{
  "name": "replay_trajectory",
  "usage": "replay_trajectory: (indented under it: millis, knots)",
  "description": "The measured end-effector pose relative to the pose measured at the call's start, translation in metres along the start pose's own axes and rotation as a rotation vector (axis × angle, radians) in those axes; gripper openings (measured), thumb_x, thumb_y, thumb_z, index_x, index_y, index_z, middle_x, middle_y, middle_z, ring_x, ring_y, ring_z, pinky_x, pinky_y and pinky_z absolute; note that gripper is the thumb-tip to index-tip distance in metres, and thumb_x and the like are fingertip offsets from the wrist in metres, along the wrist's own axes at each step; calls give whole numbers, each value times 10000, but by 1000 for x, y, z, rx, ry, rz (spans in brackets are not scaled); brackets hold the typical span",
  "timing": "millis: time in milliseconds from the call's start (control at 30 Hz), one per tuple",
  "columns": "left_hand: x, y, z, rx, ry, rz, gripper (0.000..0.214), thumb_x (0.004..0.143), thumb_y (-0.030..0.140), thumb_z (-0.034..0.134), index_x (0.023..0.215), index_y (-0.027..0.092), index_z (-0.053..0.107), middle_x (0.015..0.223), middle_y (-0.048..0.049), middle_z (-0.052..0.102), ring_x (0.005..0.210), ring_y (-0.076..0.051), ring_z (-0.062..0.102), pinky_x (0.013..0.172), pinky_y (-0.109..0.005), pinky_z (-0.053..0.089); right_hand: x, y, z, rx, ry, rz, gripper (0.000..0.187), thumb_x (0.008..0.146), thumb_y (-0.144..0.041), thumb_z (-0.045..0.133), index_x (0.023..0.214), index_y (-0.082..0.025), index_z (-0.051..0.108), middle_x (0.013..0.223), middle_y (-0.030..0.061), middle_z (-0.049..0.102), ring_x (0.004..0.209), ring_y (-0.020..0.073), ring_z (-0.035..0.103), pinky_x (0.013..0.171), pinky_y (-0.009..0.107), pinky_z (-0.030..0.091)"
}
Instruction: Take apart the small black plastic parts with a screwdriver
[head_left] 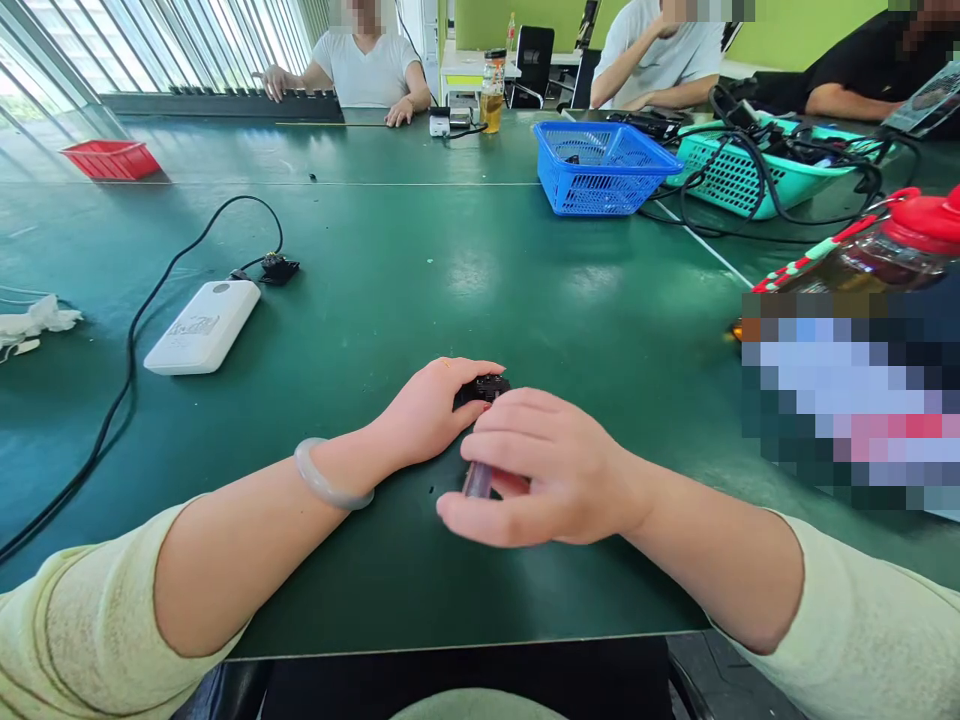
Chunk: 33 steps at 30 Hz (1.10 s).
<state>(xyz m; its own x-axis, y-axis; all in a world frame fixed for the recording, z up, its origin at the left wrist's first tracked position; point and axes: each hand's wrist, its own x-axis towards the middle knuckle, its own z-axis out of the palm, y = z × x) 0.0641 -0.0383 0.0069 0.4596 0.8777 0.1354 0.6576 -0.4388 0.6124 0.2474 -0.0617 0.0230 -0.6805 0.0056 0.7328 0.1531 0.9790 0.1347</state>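
My left hand [431, 410] rests on the green table, its thumb and fingers closed around a small black electronic part [489, 387]. Most of that part is hidden behind my fingers. Close against it on the right, my right hand [559, 465] grips a small tool with a translucent purplish handle, which looks like a screwdriver [478, 480]. Its shaft and tip are covered by my fingers, so I cannot tell whether it touches the black part.
A white power bank [204, 328] with a black cable [135, 330] lies to the left. Further back are a red basket [112, 160], a blue basket [604, 175] and a teal basket [780, 180] of cables. A red-lidded bottle [922, 225] is at right. Several people sit across.
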Motion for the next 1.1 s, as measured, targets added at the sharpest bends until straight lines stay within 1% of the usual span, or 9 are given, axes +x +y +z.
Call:
replay_trajectory:
  millis: [100,167,233,300,400,433,533,967,1100]
  knots:
    - [0,1,0,16,6,-31,406,902,190,585,1299,224,664,1301,-42,716,1193,-248,649,1067,-439,510,1,-6,5,-33,-59,-95,227,899,-157,610,1014,-337,686,688,-37,559,644,138,455,646,283,431]
    - [1,0,0,19,10,-33,407,902,192,583,1299,230,663,1300,-42,716,1194,-253,649,1068,-451,510,1,-5,5,-22,-49,-113,192,904,-175,627,1014,-320,686,693,-32,573,656,143,485,639,287,445]
    - [1,-1,0,13,-1,-17,418,895,190,594,1307,222,657,1315,-54,708,1205,-260,643,1075,-458,504,-1,1,2,30,22,-74,207,910,-132,592,1023,-283,678,735,-12,611,711,156,564,673,303,503]
    - [0,-3,0,0,-9,16,407,896,194,603,1298,219,659,1310,-60,710,1203,-262,644,1077,-459,501,-6,8,0,159,118,62,255,936,-94,501,1077,-243,653,867,30,680,796,166,646,726,320,569]
    - [0,-6,1,-10,0,42,379,906,208,613,1280,232,664,1259,-51,729,1164,-255,657,1059,-453,510,-14,21,0,253,391,475,300,938,-87,528,1166,-269,596,920,20,695,804,172,696,751,351,620]
    - [0,-6,1,-9,5,38,378,907,213,618,1282,234,663,1248,-48,732,1152,-252,660,1052,-450,513,-17,25,2,288,482,557,300,950,-125,549,1210,-274,561,918,16,686,783,175,698,739,366,629]
    - [-1,-7,1,1,2,16,387,915,225,621,1301,229,656,1251,-53,729,1145,-250,657,1045,-440,516,-22,30,6,366,568,640,312,968,-226,591,1258,-293,498,917,6,662,798,187,709,735,393,646]
    - [-1,-7,2,-14,10,56,356,917,210,624,1271,212,663,1222,-51,742,1120,-242,666,1035,-437,515,-17,21,6,315,529,544,316,950,-192,599,1220,-342,531,894,4,674,724,181,703,644,373,651]
    - [-1,-7,2,-2,16,60,348,917,212,622,1262,222,663,1210,-50,744,1104,-241,675,1027,-442,520,-18,21,6,343,525,487,377,914,-109,590,1229,-313,557,925,9,708,755,177,715,656,351,649]
